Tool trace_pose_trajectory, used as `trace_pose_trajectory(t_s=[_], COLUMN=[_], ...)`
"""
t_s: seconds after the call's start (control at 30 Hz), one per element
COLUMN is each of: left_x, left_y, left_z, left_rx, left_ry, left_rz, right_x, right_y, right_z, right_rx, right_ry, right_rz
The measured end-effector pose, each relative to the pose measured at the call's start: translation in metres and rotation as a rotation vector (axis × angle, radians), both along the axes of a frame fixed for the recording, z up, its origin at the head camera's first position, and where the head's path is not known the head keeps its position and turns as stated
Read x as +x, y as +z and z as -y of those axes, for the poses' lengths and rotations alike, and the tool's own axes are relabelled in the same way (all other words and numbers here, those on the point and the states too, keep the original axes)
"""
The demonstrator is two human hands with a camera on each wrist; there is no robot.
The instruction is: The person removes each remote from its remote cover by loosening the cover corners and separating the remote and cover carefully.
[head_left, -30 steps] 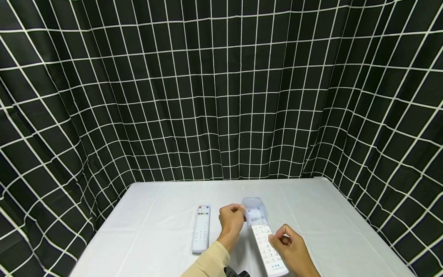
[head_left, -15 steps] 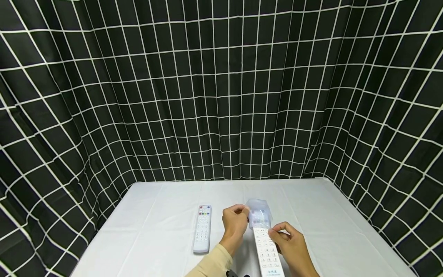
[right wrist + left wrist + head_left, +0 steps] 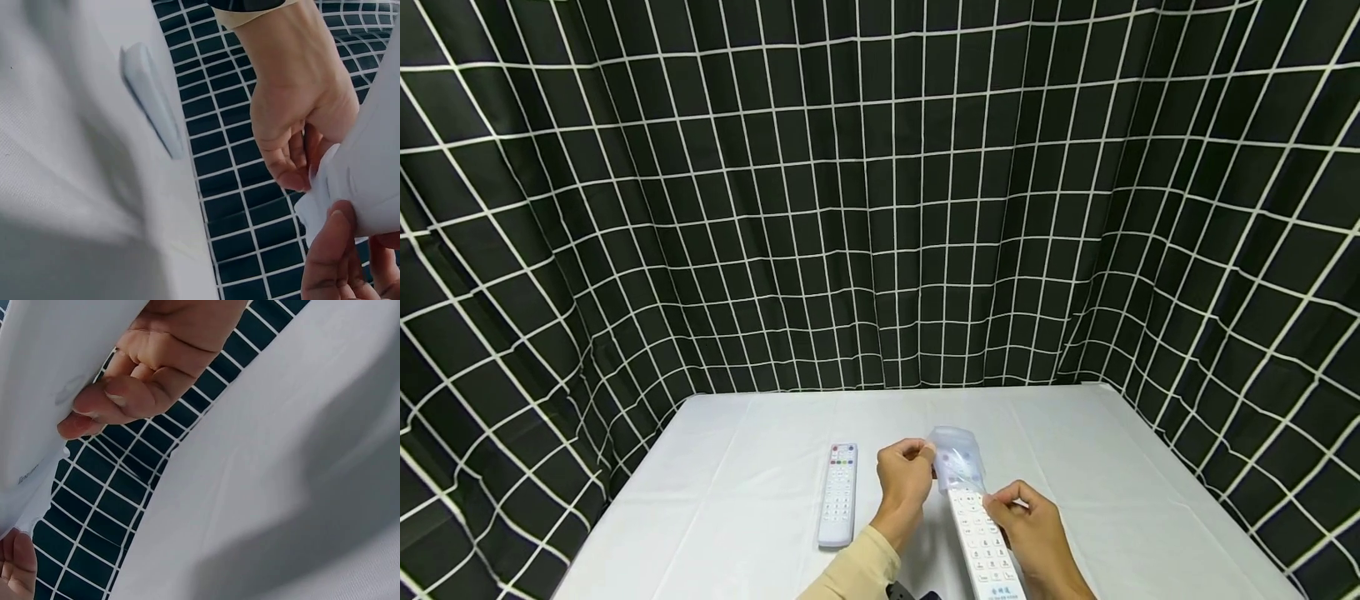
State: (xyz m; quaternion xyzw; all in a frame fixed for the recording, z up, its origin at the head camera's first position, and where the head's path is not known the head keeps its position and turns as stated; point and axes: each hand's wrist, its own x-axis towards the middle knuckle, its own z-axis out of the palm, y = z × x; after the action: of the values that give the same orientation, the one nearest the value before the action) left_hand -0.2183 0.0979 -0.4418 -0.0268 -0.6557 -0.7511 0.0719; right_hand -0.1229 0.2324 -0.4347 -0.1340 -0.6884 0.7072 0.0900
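Note:
A white remote control slants toward the person, its far end inside a clear plastic sleeve. My left hand pinches the sleeve's left edge near the top. Lower down, my right hand has thumb and fingers pinched at the sleeve's mouth, along the remote's right side. In the left wrist view the right hand is above, beside the remote's pale underside; the left hand shows only partly at the corner. In the right wrist view both hands meet the wrinkled sleeve.
A second remote control, wrapped in a translucent sleeve, lies on the white-covered table left of the hands. A black curtain with a white grid encloses the back and sides.
The right hand has moved from midway down the remote up to the sleeve's mouth. The remote has swung slightly more upright in the view; the left hand keeps pinching the sleeve.

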Motion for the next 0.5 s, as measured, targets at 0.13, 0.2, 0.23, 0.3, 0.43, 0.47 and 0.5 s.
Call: trace_pose_trajectory(t_s=[0.13, 0.2, 0.23, 0.3, 0.43, 0.47, 0.5], left_x=[-0.0017, -0.0021, -0.0020, -0.0021, -0.0037, -0.0044, -0.0051], left_y=[0.0008, 0.0001, -0.0003, -0.0010, -0.0018, -0.0018, -0.0019], left_z=[0.0022, 0.0026, 0.0029, 0.0031, 0.0025, 0.0021, 0.0018], left_rx=[0.017, 0.020, 0.022, 0.025, 0.036, 0.042, 0.047], left_ry=[0.023, 0.027, 0.027, 0.025, 0.025, 0.026, 0.027], left_rz=[-0.002, 0.001, 0.004, 0.008, 0.004, 0.003, 0.004], right_x=[0.0011, 0.0019, 0.0024, 0.0030, 0.0039, 0.0039, 0.0041], right_y=[-0.0005, -0.0015, -0.0020, -0.0028, -0.0027, -0.0025, -0.0021], right_z=[0.0017, 0.0020, 0.0021, 0.0022, 0.0017, 0.0014, 0.0010], right_rx=[0.005, -0.005, -0.009, -0.018, -0.024, -0.024, -0.019], right_ry=[0.013, 0.020, 0.023, 0.026, 0.043, 0.048, 0.053], right_rz=[-0.026, -0.035, -0.039, -0.048, -0.075, -0.078, -0.079])
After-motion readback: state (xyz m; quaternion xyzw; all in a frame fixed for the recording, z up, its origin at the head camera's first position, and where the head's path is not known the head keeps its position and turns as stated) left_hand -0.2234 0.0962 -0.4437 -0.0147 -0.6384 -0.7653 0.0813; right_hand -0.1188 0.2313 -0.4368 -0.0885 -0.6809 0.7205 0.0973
